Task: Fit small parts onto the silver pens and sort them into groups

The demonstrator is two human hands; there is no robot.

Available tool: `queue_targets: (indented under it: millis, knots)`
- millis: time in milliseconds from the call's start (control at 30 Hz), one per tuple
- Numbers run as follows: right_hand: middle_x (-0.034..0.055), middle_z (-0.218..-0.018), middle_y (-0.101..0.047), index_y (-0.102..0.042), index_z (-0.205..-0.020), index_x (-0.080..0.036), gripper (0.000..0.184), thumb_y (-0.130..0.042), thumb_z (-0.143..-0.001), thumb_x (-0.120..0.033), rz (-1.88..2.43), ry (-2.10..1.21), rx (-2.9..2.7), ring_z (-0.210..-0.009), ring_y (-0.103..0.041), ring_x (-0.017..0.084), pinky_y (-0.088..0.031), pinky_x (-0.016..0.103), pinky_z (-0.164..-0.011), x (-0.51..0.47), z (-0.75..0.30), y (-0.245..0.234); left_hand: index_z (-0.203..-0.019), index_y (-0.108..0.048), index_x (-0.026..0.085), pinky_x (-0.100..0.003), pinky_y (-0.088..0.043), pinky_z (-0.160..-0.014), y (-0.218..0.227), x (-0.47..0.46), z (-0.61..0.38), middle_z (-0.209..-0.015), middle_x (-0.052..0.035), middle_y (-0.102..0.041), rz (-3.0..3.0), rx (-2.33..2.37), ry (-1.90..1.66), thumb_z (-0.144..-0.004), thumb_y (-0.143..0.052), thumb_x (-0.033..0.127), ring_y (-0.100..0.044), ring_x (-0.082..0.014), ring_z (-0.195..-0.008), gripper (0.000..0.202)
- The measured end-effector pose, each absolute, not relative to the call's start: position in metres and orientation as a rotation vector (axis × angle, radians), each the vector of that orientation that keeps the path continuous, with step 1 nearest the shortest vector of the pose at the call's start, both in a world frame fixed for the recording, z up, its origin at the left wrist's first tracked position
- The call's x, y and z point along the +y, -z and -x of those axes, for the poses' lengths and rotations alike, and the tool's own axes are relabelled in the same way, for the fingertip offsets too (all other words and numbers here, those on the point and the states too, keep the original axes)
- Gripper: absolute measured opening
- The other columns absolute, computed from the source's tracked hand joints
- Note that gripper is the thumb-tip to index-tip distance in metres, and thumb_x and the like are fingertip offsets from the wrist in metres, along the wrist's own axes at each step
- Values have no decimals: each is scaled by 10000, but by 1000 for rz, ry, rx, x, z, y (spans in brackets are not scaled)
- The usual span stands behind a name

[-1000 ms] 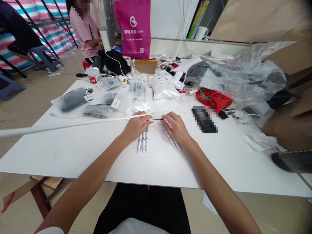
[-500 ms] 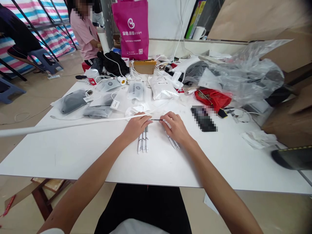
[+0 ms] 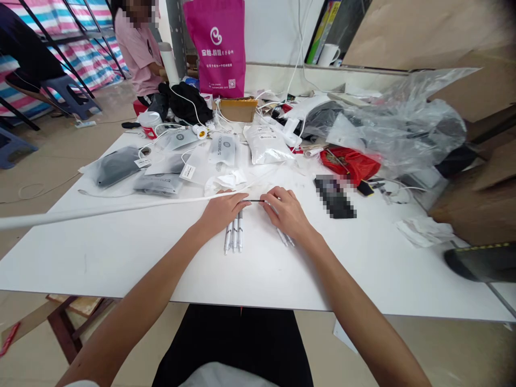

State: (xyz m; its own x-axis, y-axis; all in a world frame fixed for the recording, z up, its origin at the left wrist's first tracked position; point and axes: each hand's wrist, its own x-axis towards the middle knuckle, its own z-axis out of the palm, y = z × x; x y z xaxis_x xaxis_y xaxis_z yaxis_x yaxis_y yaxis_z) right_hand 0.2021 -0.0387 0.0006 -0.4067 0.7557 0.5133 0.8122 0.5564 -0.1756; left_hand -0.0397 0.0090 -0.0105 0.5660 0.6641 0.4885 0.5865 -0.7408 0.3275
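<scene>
A thin dark pen refill (image 3: 255, 200) runs level between my two hands, just above the white table. My left hand (image 3: 223, 210) pinches its left end, fingers closed. At the other end, the thumb and fingertips of my right hand (image 3: 285, 210) are closed on it. Three white-and-grey pens (image 3: 234, 236) lie side by side below my left hand, their upper ends partly covered by it. More white pens (image 3: 285, 237) stick out from under my right hand, which hides most of them.
A white cable (image 3: 121, 209) crosses in front at left. Behind my hands lie frosted packets (image 3: 159, 184), a white pouch (image 3: 268, 145) and a red plastic bag (image 3: 350, 164). A pixelated dark object (image 3: 335, 196) sits right. A person in pink (image 3: 137, 54) sits beyond the table.
The view has shifted slightly, moving the scene a little to the left. Both hands keep their pinch on the pen refill, and the pens on the table stay in place.
</scene>
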Motion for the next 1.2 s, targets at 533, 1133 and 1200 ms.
queue_targets:
  millis: [533,1133,1200]
  knots:
    - [105,-1098,-659,-636,-1188,-226,214,-442,-1115,-279,1276,88,-2234,-985,-621,240,-421,389,-847,-38,-204,1,-1415,-631,161,-429,-546,-999,6,8,40,-1142,-117,-746,-2709,1145,-782,-1122,-445,466,-682,-286,-1156,462]
    - [83,-1061,-635,-592,-1132,-243,209,-419,-1121,-359,1246,-163,-2019,-911,-613,234,-469,406,-879,-37,-207,-1,-1432,-527,192,-465,-483,-1087,-8,5,44,-1188,-119,-665,-2610,899,-838,-1127,-286,220,-611,-271,-1160,390]
    - [73,-1040,-627,-569,-1109,-246,198,-428,-1118,-384,1218,-233,-1956,-890,-597,223,-478,397,-859,-38,-206,0,-1437,-542,196,-484,-461,-1114,-6,7,42,-1247,-123,-667,-2660,893,-870,-1137,-308,247,-598,-279,-1189,384]
